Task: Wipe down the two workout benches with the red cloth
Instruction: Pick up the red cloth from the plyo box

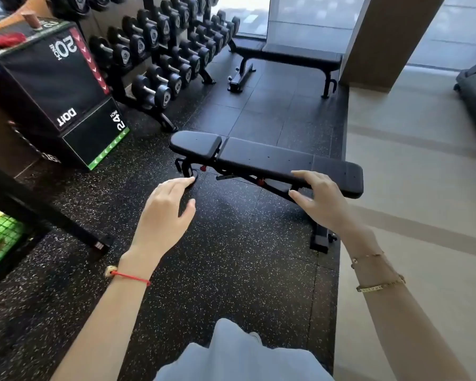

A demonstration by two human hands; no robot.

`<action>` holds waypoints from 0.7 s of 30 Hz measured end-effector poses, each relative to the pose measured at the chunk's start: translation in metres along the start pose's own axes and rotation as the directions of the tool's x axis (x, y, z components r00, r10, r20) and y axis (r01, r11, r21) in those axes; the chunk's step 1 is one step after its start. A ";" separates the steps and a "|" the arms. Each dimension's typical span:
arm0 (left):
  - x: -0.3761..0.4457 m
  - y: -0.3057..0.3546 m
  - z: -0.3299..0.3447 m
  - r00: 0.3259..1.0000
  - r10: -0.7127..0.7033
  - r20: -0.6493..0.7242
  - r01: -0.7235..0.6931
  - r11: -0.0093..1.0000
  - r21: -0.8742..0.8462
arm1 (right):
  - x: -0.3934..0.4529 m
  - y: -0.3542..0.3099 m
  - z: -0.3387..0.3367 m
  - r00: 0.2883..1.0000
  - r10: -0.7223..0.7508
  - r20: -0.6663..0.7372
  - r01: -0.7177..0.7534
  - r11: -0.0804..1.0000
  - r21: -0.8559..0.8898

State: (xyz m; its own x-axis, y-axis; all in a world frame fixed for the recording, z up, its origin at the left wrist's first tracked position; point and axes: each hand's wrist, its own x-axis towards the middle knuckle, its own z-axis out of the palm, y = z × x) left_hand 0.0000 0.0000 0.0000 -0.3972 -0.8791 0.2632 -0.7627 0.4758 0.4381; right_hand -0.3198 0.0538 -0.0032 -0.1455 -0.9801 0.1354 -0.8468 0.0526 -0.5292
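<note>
Head view, gym floor. Left hand (166, 213) and right hand (318, 198) both held out in front, palms down, fingers relaxed and spread — neither holds anything.

Red cloth (6, 39) lies bunched on the top of the black plyo box (52, 78), near its far left edge, well apart from both hands.

Near workout bench (267, 158): flat, black padded, two pad sections, standing on the speckled rubber floor (231, 270). The right hand overlaps its near long edge in view; contact cannot be told.

Far workout bench (289, 55): flat, black, by the window, its right end next to the pillar (382, 39).

Dumbbell rack (160, 50) stands between the plyo box and the far bench — rows of black dumbbells.
</note>
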 end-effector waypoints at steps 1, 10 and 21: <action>-0.001 -0.001 0.002 1.000 -0.010 0.000 0.010 1.000 -0.012 | 0.000 0.001 0.002 1.000 0.001 -0.012 -0.001 1.000 0.017; -0.008 -0.007 0.012 0.994 -0.109 -0.013 0.109 0.994 -0.021 | 0.002 0.007 0.014 1.000 -0.001 0.012 0.000 1.000 0.014; -0.003 -0.048 0.020 0.960 -0.280 -0.030 0.278 0.959 -0.057 | 0.059 -0.013 0.053 0.986 -0.056 0.157 0.052 0.998 0.028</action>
State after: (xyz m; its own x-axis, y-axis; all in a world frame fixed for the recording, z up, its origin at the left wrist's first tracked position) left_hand 0.0277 -0.0203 -0.0385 -0.1525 -0.9760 0.1554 -0.8125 0.2133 0.5425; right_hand -0.2901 -0.0146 -0.0329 -0.0162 -0.9994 0.0316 -0.8387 -0.0036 -0.5445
